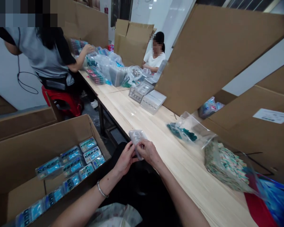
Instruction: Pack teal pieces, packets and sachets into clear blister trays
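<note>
Above my lap, at the table's near edge, I hold a clear plastic blister pack (136, 136) between both hands. My left hand (126, 160) grips its left side, thumb and fingers closed on it. The fingers of my right hand (148, 152) pinch its right side and cover part of its face. What lies inside the pack is too blurred to make out. Stacked clear plastic trays (153, 101) stand further up the table, and a clear bag with small dark green pieces (182, 131) lies to the right.
An open cardboard box (21, 138) with several blue packaged items (71, 154) stands at my left. A bag of small pale pieces (229, 164) sits on the wooden table (180, 160) at right. Two people (47, 60) sit further along. Large cardboard sheets (217, 53) rise behind.
</note>
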Available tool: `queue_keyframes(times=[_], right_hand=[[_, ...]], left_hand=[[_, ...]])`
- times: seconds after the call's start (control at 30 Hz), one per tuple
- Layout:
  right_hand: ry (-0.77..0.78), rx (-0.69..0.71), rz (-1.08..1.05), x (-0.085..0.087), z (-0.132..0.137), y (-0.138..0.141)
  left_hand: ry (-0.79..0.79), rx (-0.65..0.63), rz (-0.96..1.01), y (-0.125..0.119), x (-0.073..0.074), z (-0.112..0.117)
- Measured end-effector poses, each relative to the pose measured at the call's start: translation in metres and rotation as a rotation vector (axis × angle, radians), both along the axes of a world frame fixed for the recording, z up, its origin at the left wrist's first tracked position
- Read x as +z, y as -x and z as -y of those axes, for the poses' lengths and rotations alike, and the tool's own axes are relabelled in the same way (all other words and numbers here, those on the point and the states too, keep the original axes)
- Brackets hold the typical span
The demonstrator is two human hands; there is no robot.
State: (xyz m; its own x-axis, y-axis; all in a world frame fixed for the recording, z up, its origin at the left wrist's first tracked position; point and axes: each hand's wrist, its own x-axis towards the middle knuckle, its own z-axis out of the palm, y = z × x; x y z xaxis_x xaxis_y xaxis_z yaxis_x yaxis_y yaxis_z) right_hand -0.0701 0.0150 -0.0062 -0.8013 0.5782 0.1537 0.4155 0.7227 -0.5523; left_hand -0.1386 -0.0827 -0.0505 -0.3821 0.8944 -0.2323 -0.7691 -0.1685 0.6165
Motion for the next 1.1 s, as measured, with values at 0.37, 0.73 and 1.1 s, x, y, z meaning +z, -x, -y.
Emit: queue_keyframes(times=[0.37,0.73,1.1], right_hand=[[0.091,-0.017,0.08,0.015,0.0,-0.006],[0.163,-0.03,0.034,0.004,-0.008,-0.007],[0.17,-0.152,-0.059,0.041,-0.032,-0.026]], left_hand=[[0.016,0.023,-0.046,-0.005,0.002,-0.001],[0.015,0.056,-0.105,-0.006,0.001,-0.002],[0.084,0.084,-0.103,-0.001,-0.013,-0.003]])
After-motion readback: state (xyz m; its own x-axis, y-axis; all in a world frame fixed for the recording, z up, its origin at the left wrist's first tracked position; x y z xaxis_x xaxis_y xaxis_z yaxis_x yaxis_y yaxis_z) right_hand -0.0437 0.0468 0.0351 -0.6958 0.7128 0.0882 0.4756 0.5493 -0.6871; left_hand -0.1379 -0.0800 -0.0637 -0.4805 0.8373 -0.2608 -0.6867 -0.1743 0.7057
